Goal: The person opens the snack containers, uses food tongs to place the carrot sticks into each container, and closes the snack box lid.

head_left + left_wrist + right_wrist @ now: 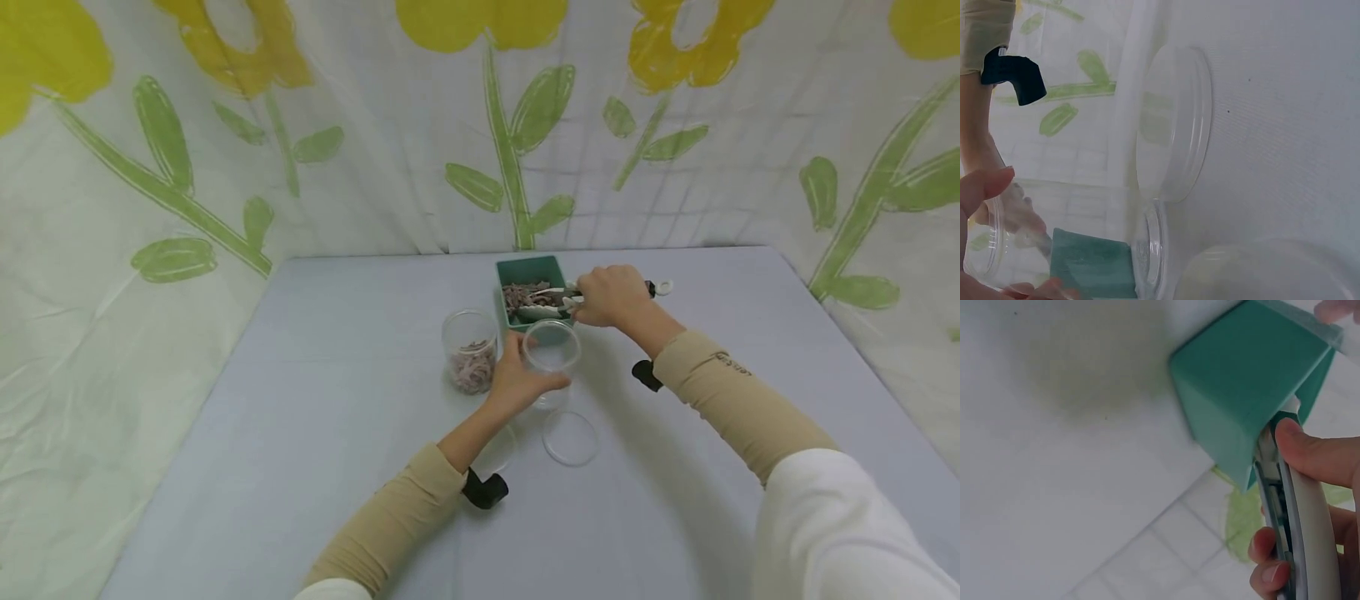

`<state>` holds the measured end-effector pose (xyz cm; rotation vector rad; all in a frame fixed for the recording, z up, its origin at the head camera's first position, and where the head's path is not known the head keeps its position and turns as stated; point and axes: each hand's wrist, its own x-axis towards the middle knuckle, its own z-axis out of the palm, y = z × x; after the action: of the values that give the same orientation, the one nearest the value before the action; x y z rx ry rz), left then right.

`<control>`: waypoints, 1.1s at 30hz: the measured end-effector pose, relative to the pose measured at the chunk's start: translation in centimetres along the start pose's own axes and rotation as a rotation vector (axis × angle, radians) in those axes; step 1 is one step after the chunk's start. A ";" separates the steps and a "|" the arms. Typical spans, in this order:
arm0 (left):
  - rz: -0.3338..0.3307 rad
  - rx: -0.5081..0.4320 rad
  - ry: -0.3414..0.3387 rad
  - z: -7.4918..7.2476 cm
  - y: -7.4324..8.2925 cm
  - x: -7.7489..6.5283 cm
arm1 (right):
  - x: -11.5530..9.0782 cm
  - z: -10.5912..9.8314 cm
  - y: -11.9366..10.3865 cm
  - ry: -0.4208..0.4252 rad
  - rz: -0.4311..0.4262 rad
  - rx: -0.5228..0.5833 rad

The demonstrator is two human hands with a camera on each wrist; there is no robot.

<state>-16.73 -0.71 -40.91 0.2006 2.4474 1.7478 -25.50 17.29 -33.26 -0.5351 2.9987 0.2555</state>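
Note:
My left hand [517, 382] grips an empty-looking clear jar [552, 360], fingers and thumb curled round its side. The left wrist view shows this jar [1072, 200] upright, its base at or near the table. My right hand [613, 296] holds a pair of tongs [1313, 531] with pale handles. Their tips reach into a green box [529, 268], among brownish-pink strips [527, 297]; in the right wrist view the box wall [1241, 375] hides the tips. Left of my left hand stands a second clear jar [467, 332], partly filled with similar strips [474, 371].
One round clear lid [570, 438] lies on the table [337, 400] in front of the held jar. Another clear lid [498, 454] is partly behind my left forearm. A curtain with painted flowers [375, 167] hangs beyond the table's far edge.

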 end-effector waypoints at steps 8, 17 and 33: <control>0.000 -0.017 -0.001 -0.3 0.0 -0.2 | -0.1 -1.6 1.9 -0.054 0.039 0.071; -0.039 -0.004 0.004 0.0 0.2 -0.2 | -1.0 -4.5 4.0 -0.074 0.039 0.106; -0.090 -0.056 0.056 0.3 0.3 0.6 | -7.5 -6.5 5.4 0.068 -0.050 0.251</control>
<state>-17.22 -0.21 -40.72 0.0358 2.4008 1.8043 -20.73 23.68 -25.23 -0.6014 3.0134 -0.1448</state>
